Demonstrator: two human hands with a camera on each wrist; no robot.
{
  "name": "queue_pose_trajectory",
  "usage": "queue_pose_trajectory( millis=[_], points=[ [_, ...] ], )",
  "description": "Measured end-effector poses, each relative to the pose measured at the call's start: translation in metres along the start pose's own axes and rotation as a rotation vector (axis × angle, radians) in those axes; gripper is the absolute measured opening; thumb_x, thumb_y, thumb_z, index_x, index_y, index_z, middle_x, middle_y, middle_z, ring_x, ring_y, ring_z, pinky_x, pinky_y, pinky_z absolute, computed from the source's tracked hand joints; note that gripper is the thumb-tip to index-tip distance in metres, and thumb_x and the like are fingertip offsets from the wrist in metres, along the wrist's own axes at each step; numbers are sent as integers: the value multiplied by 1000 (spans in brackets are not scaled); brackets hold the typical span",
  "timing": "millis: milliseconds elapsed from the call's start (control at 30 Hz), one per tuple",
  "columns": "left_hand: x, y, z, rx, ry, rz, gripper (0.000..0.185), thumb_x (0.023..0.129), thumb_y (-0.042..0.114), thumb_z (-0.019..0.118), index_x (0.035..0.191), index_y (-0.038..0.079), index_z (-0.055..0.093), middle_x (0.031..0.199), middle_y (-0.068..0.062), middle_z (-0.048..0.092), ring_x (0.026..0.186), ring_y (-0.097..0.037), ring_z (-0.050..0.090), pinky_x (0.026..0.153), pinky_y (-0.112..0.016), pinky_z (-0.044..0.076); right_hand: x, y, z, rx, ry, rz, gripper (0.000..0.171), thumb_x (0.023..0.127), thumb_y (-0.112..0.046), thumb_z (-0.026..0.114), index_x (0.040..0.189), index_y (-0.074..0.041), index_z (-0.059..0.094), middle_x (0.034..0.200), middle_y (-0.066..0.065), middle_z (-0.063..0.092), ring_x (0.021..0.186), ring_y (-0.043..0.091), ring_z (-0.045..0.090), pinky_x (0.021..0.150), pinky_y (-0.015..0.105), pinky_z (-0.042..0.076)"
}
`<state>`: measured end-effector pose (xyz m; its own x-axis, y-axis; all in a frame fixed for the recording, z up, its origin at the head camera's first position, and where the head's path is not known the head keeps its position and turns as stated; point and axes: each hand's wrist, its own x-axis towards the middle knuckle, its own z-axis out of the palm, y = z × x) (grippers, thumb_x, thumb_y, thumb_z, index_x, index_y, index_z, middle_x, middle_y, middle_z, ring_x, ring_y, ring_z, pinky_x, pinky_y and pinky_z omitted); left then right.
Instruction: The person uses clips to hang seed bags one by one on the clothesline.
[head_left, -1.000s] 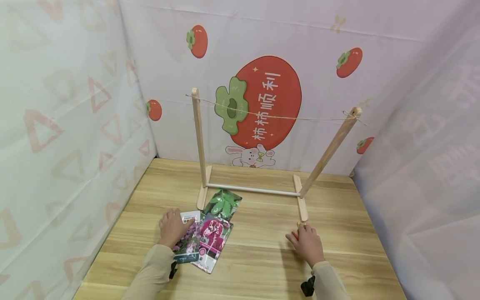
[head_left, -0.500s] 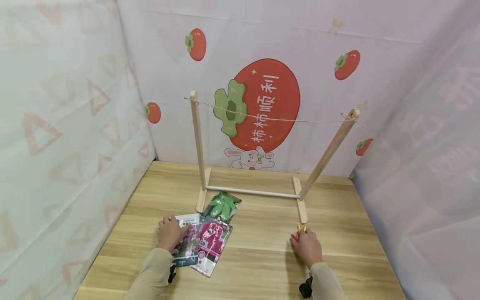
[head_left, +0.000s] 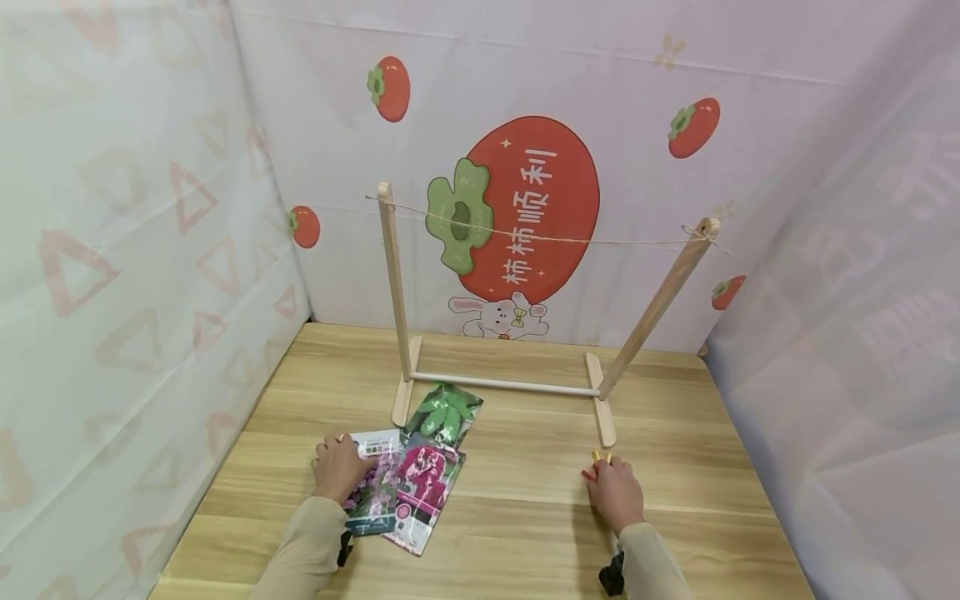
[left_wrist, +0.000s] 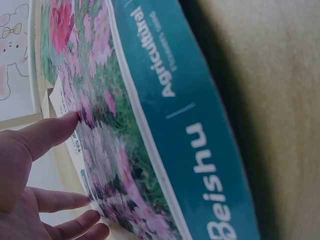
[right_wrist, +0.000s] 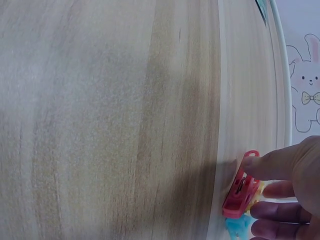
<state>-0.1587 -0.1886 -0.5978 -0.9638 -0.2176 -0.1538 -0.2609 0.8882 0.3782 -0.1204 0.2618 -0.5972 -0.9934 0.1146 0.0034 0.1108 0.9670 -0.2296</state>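
Left hand fingers spread flat on seed packet; two more packets just right. Rack beyond. Right hand fingers pinch red clip on desk. Since 0.5 s ago: nearly unchanged

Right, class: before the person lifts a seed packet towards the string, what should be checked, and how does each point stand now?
1. Left hand on a packet: ok, its fingers rest on the purple-flower packet.
2. Packet gripped for lifting: not ok, the fingers lie fairly straight on it and pinch nothing.
3. Clip ready: ok, the right hand touches a red clip, with yellow and blue ones beside it.
4. Clip pinched open: cannot tell; the fingers hide most of it.
5. String free: ok, nothing hangs on it.
6. Wooden stand upright: ok, both feet sit on the table.
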Motion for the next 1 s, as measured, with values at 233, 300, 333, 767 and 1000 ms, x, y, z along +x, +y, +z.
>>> queue_pose_trajectory(
  millis=[233,300,333,767,1000],
  points=[
    [-2,0,-3,6,15,-13,65,76,38,80,110,-11,54,105,-34,50,99,-48,48,79,-58,43,-2,-5,-2,21,-17,16,17,85,-19,74,86,-3,66,84,14,58,75,27,52,57,40,46],
    [-2,0,-4,15,8,-35,67,76,39,80,112,-11,53,104,-35,50,101,-50,48,78,-60,43,-2,-6,-3,23,-15,13,17,85,-19,74,82,-5,66,82,13,57,73,26,52,56,39,45],
    [-2,0,-5,21,1,-46,69,76,40,80,113,-11,52,104,-35,50,101,-51,48,78,-60,44,-2,-6,-3,21,-14,10,18,85,-20,74,80,-5,65,80,12,57,72,25,52,55,38,44],
    [2,-6,-2,-65,50,-65,68,73,31,83,113,-13,51,105,-40,53,103,-56,49,81,-63,43,-2,-5,1,-2,-24,9,25,83,-19,77,72,-2,62,75,14,60,68,27,58,58,44,52],
    [10,-13,-1,-184,56,-87,64,73,24,82,119,-12,55,102,-35,55,100,-50,47,78,-55,39,0,-5,2,30,-52,23,29,83,-20,77,68,-6,57,70,9,57,63,22,54,54,40,47]
  ],
)
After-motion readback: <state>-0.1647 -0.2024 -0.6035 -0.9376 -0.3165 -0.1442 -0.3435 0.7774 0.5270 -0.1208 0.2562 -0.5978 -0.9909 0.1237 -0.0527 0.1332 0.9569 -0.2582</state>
